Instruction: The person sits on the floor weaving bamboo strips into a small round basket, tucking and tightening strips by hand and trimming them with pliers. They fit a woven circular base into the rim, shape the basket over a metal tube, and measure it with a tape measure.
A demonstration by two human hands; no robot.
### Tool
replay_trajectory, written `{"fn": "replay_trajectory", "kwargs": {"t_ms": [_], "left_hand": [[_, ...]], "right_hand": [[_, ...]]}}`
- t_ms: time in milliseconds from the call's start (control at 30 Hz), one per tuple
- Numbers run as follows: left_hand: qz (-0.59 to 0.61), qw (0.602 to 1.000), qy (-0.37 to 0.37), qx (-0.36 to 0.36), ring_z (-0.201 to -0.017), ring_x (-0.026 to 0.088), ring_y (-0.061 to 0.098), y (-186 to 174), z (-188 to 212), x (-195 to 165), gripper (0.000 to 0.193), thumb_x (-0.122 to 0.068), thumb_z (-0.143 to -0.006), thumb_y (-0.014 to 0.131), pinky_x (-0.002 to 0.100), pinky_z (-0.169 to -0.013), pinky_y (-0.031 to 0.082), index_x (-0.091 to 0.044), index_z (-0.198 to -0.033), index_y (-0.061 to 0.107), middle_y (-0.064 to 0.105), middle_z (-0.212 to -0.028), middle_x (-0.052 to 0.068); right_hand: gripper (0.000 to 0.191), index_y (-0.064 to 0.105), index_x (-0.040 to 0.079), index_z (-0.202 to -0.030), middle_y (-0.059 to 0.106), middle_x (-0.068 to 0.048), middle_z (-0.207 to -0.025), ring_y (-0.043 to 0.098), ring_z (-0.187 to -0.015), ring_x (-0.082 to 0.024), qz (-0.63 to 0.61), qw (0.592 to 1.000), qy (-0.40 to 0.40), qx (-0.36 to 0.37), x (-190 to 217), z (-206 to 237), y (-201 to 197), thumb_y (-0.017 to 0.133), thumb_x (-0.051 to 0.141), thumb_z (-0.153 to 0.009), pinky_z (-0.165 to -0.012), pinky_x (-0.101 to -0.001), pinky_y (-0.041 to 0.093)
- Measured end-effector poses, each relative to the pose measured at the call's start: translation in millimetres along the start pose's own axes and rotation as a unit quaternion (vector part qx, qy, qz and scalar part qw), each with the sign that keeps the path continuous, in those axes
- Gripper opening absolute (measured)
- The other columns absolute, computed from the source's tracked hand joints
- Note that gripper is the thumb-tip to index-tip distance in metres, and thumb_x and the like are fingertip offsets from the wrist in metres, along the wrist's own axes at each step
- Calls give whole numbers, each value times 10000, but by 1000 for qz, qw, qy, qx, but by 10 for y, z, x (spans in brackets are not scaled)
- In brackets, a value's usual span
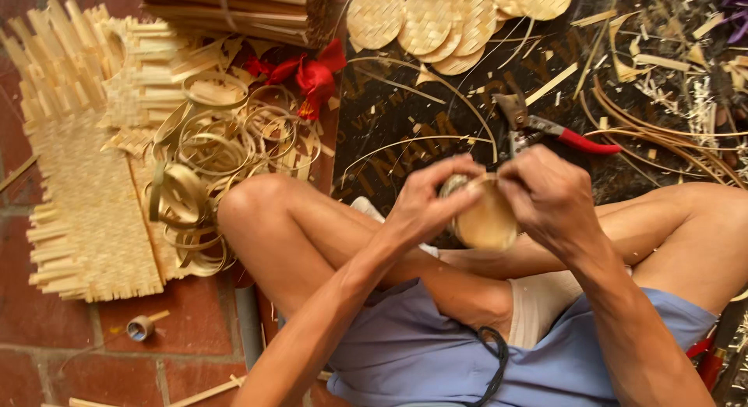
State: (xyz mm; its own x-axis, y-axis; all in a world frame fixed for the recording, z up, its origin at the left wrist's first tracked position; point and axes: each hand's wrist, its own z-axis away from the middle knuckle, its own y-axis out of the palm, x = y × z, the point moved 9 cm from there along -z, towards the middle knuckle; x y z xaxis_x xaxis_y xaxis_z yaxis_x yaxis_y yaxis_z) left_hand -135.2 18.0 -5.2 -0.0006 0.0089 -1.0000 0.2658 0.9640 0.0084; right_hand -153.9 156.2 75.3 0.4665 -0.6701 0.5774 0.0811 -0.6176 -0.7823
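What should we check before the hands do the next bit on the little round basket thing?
1. Both hands on the piece: left hand and right hand grip the small round woven piece: ok.
2. Rim fully seated: cannot tell, fingers cover it.
3. Red-handled cutters within reach, on the dark mat: ok.
4. Spare rings nearby: ok.
5. Woven discs ready: ok.

Bamboo rings (206, 154) lie left of the knees — woven discs (448, 21) ahead, pliers (545, 130) below them.
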Motion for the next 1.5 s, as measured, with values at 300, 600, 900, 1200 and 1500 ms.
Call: {"fn": "replay_trajectory", "kwargs": {"t_ms": [300, 600, 900, 1200, 1500], "left_hand": [[-186, 974, 75, -104, -996, 181, 676, 291, 268, -234, 145, -130, -986, 731, 297, -849, 565, -26, -1076, 683, 699, -1079, 120], [-130, 972, -44, -192, -682, 72, 607, 58, 223, -39, 150, -151, -1007, 695, 248, -607, 509, -13, -1052, 732, 694, -783, 27], [100, 949, -110, -278, -638, 16, 518, -77, 106, 591, 226, -207, -1023, 659, 202, -555, 433, 17, -1020, 691, 626, -769, -45], [109, 902, 26, -417, -677, -4, 428, -166, 358, 72, 212, -190, -1084, 611, 155, -574, 346, 5, -1163, 581, 526, -808, -64], [-78, 907, 255, -326, -708, 49, 466, 62, 633, -893, 226, -45, -1115, 557, 195, -634, 440, 12, -1301, 440, 544, -955, -7]], "right_hand": [[143, 682, 22, -969, 659, -118, -901, 670, -796, -278, -78, 997, 14, 0, -272, 537, -18, 772, 32, -859, -699, -362, 531], [319, 691, 7, -1266, 721, -76, -963, 657, -798, -146, -338, 886, 315, -32, -1044, 1031, 236, 689, 149, -980, -711, -287, 543], [344, 729, 36, -1171, 679, -155, -1229, 635, -1147, -349, -45, 994, 86, -57, -253, 730, 123, 743, 139, -843, -974, -413, 515], [252, 731, -53, -1193, 761, -146, -918, 669, -758, -153, -379, 855, 344, -86, -504, 1433, 267, 638, 81, -1001, -708, -285, 526], [186, 729, -63, -1078, 745, -102, -877, 668, -714, -131, -447, 821, 314, -166, -140, 1476, 114, 620, 80, -1030, -657, -270, 557]]}}
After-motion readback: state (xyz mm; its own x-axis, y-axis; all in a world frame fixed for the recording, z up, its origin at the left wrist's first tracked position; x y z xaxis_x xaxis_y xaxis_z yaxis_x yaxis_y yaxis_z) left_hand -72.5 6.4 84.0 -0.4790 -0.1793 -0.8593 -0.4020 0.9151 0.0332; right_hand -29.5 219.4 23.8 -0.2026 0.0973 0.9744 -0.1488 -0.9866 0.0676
